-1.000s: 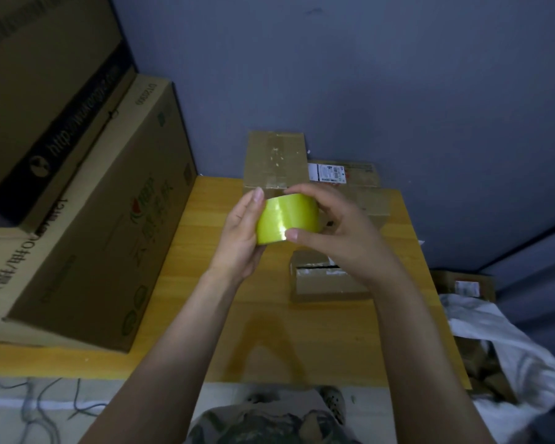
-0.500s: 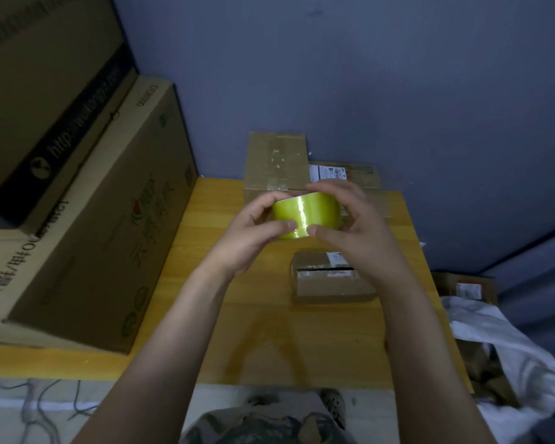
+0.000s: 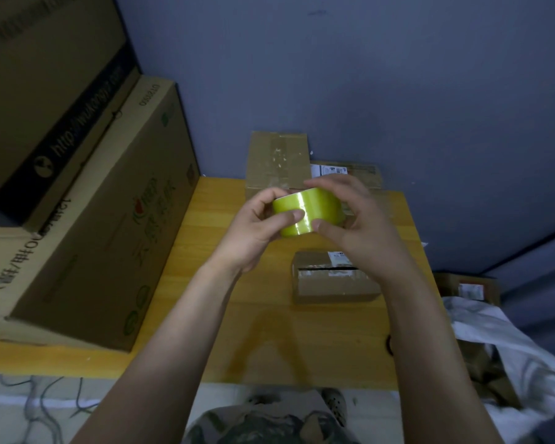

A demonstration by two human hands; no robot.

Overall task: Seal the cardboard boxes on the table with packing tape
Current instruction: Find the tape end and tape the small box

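A yellow-green roll of packing tape [image 3: 314, 208] is held in the air above the wooden table [image 3: 269, 331]. My left hand [image 3: 257, 232] grips its left side, thumb on the front face. My right hand [image 3: 356, 225] grips the right side, thumb pressed on the tape near the seam. Below the hands a small cardboard box [image 3: 330, 280] lies on the table with a dark slit between its top flaps. A taller taped box [image 3: 277, 161] stands at the table's far edge, with a labelled flat box [image 3: 350, 171] beside it, partly hidden by my hands.
Large printed cartons [image 3: 87, 213] are stacked along the table's left side. Right of the table, on the floor, lie white plastic wrap [image 3: 507, 341] and another carton [image 3: 471, 288]. A blue wall stands behind the table.
Both hands have carried the tape roll a little to the right and farther from me. My left thumb has shifted onto the roll's front face, close to my right thumb.
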